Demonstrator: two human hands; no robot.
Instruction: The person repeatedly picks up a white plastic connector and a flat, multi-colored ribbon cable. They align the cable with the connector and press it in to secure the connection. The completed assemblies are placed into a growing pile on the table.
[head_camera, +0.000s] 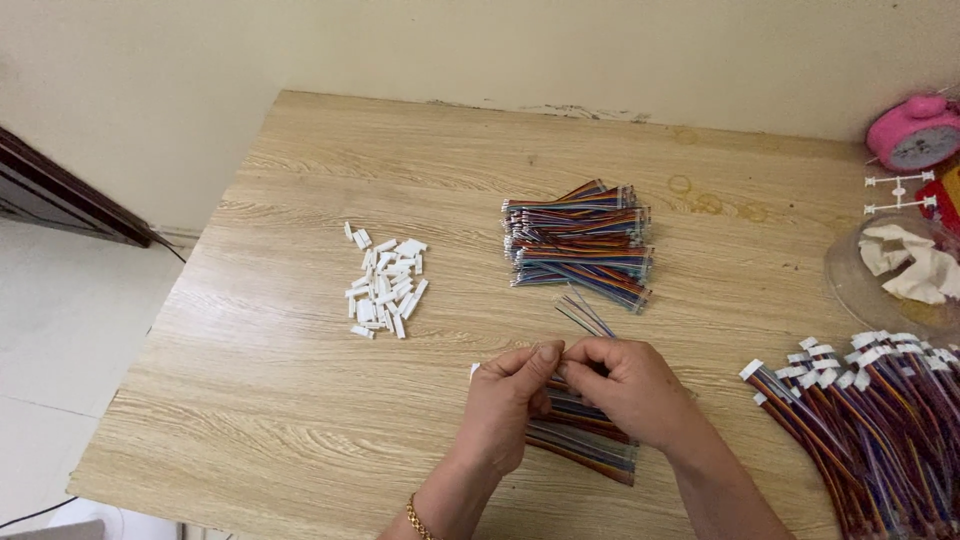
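Observation:
My left hand (505, 400) and my right hand (625, 385) meet over the near middle of the wooden table (300, 400), fingertips pinched together on a small bundle of thin coloured wires (585, 312) whose free ends stick up and away. A white connector piece (475, 369) peeks out at my left hand's fingers. Under both hands lies a flat bunch of multicoloured ribbon wires (590, 445).
A heap of small white plastic connector housings (385, 285) lies left of centre. A stack of ribbon wires (580, 243) sits beyond my hands. Wires with white connectors fitted (870, 420) pile at the right, near a clear bowl (850, 285) and a pink alarm clock (915, 132).

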